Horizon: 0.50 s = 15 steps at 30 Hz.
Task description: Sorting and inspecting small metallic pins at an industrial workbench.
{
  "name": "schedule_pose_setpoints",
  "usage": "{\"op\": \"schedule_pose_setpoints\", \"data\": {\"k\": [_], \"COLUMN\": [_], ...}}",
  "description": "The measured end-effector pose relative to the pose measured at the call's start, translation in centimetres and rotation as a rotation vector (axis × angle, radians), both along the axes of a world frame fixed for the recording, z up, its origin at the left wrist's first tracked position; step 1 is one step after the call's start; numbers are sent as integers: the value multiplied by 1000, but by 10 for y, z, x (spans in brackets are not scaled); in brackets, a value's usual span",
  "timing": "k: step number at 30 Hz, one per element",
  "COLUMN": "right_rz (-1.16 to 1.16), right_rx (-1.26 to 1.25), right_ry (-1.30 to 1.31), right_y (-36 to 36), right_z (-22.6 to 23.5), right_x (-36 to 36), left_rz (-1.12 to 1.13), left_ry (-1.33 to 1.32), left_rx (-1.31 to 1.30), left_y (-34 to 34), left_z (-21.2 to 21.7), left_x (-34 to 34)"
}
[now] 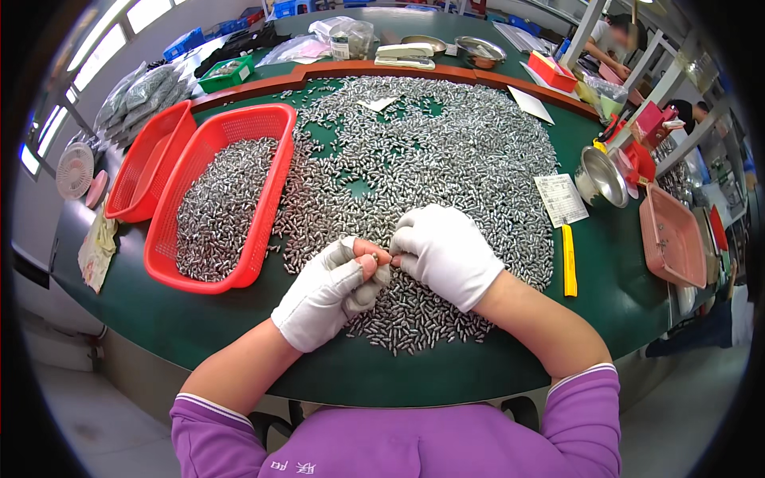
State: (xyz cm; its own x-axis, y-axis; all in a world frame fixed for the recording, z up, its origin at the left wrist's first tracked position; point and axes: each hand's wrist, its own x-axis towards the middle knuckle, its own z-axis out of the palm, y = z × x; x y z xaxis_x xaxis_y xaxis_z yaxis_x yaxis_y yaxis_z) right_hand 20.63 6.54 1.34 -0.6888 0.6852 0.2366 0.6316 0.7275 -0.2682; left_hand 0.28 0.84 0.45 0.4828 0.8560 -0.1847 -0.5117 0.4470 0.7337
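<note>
A wide heap of small silver metal pieces (470, 151), each slim and rounded, covers the middle of the green table (351, 374). Over its near part my two hands meet, both in white gloves with some bare fingertips. My left hand (331, 287) is closed, thumb and forefinger pinched near a tiny piece too hidden to name. My right hand (446, 251) is closed too, its fingertips touching those of the left. To the left, a red plastic basket (275, 199) holds many more of the silver pieces (223, 207).
An orange-red basket (131, 187) leans at far left beside a small fan (75, 170). On the right lie a yellow cutter knife (569, 261), a paper slip (561, 199), a metal bowl (603, 177) and a pink tray (673, 237). A brown wooden ledge (382, 70) borders the back. Another person (610, 48) sits far right.
</note>
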Motion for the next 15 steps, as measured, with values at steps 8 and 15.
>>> {"op": "schedule_pose_setpoints", "data": {"k": [8,15], "right_rz": [-56,93], "right_rx": [-50,-500], "right_ry": [362,682], "right_y": [-2,-12], "right_z": [11,15], "right_x": [-3,-7], "left_rz": [-21,-27], "left_ry": [-4,-67], "left_rx": [-13,-34], "left_y": [0,1], "left_z": [3,-5], "left_x": [0,0]}}
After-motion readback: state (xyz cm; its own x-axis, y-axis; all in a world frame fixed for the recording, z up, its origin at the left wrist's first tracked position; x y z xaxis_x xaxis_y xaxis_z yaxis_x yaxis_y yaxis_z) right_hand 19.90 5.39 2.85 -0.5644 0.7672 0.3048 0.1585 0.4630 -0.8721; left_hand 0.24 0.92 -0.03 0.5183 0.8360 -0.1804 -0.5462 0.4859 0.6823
